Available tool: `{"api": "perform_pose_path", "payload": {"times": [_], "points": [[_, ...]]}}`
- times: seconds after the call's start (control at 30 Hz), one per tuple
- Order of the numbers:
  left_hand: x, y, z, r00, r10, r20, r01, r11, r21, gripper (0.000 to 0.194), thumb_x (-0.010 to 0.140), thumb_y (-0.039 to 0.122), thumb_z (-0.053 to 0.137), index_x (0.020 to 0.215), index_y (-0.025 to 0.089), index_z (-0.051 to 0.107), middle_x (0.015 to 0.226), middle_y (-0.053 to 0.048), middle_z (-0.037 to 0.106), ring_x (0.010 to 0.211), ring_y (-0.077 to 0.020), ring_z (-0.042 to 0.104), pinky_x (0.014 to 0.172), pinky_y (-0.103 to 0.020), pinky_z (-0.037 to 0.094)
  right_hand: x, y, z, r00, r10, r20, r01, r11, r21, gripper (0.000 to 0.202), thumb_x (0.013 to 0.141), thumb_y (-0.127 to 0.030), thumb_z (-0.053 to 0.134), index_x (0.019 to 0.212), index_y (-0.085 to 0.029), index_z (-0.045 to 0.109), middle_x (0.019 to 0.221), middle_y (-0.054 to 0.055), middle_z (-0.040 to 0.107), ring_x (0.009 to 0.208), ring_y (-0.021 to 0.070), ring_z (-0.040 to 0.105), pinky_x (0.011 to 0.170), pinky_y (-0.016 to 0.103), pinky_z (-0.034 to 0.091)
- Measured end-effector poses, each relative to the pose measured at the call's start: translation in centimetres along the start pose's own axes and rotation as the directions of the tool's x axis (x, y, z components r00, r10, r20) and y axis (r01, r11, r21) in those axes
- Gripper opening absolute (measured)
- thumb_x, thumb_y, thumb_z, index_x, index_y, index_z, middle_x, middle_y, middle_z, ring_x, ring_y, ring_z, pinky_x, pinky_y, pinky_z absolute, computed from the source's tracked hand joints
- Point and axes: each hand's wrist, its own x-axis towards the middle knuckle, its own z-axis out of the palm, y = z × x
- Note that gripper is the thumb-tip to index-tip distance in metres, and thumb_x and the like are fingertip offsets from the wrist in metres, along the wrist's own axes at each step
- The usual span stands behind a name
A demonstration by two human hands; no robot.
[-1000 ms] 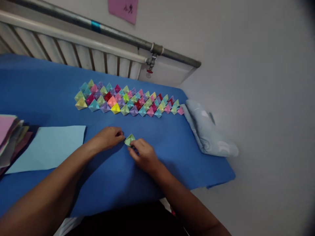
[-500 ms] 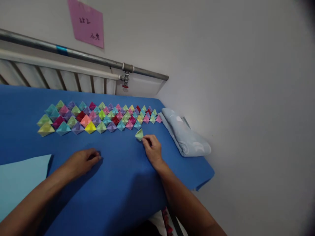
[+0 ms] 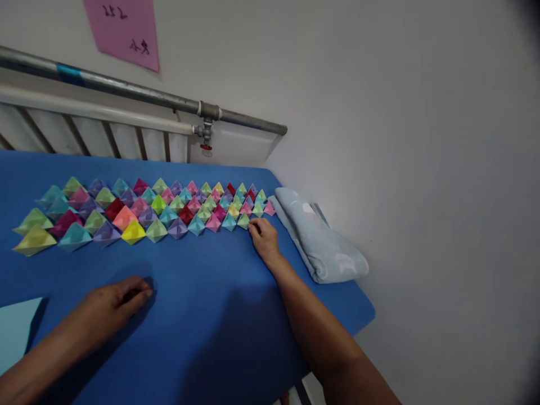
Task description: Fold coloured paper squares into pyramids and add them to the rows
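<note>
Light-green origami boat sits at the 3 o'clock end of the front row; right hand has thumb and fingers closed on its edge. Risk, as judged: a dragging release could shove the turquoise boat just beside it at 9 o'clock; a hard pinch could crease the paper. Left hand, 8 o'clock: loosely curled, half open, nothing visible held. Counts: front row, 10; all boats, roughly fifty, overlap prevents exact tally; folded blanket, 3 o'clock, 1; pale-blue sheet, 8 o'clock, 1.
</note>
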Motion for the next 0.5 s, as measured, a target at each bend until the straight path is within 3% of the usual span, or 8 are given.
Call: {"api": "perform_pose_path", "payload": {"times": [0.1, 0.2, 0.37, 0.5], "points": [[0.11, 0.16, -0.12, 0.992, -0.077, 0.096, 0.077, 0.997, 0.003, 0.061, 0.070, 0.067, 0.028, 0.094, 0.023, 0.064, 0.081, -0.003, 0.072, 0.062, -0.0187, 0.063, 0.058, -0.029, 0.052, 0.46, 0.29, 0.11, 1.000, 0.004, 0.012, -0.003, 1.000, -0.011, 0.014, 0.084, -0.023, 0.052, 0.081, -0.021, 0.066, 0.083, 0.004, 0.067, 0.076, 0.0181, 0.060, 0.075, 0.029, 0.047], [0.29, -0.03, -0.02, 0.986, -0.108, 0.126, 0.108, 0.994, 0.010, 0.066, 0.068, 0.070, 0.025, 0.094, 0.024, 0.063, 0.079, -0.003, 0.071, 0.061, -0.0193, 0.062, 0.055, -0.029, 0.051, 0.64, 0.39, 0.15, 1.000, 0.006, 0.020, -0.006, 1.000, -0.022, 0.014, 0.084, -0.023, 0.052, 0.082, -0.021, 0.066, 0.083, 0.004, 0.067, 0.077, 0.0183, 0.061, 0.075, 0.029, 0.047], [0.57, -0.62, 0.28, 0.991, -0.082, 0.102, 0.084, 0.996, -0.011, 0.061, 0.069, 0.070, 0.027, 0.092, 0.026, 0.064, 0.082, -0.001, 0.073, 0.065, -0.0207, 0.065, 0.064, -0.031, 0.052, 0.62, 0.42, 0.20, 1.000, 0.006, 0.027, -0.005, 0.999, -0.034, 0.015, 0.084, -0.023, 0.052, 0.083, -0.022, 0.067, 0.084, 0.004, 0.068, 0.077, 0.0185, 0.061, 0.076, 0.030, 0.048], [0.54, -0.72, 0.25, 0.997, -0.050, 0.053, 0.051, 0.999, -0.013, 0.057, 0.069, 0.068, 0.031, 0.088, 0.027, 0.065, 0.086, 0.000, 0.075, 0.080, -0.0239, 0.070, 0.076, -0.032, 0.051, 0.69, 0.45, 0.29, 1.000, 0.004, 0.026, -0.003, 0.999, -0.033, 0.016, 0.084, -0.024, 0.052, 0.085, -0.022, 0.068, 0.086, 0.004, 0.069, 0.080, 0.0192, 0.062, 0.078, 0.031, 0.049]]}}
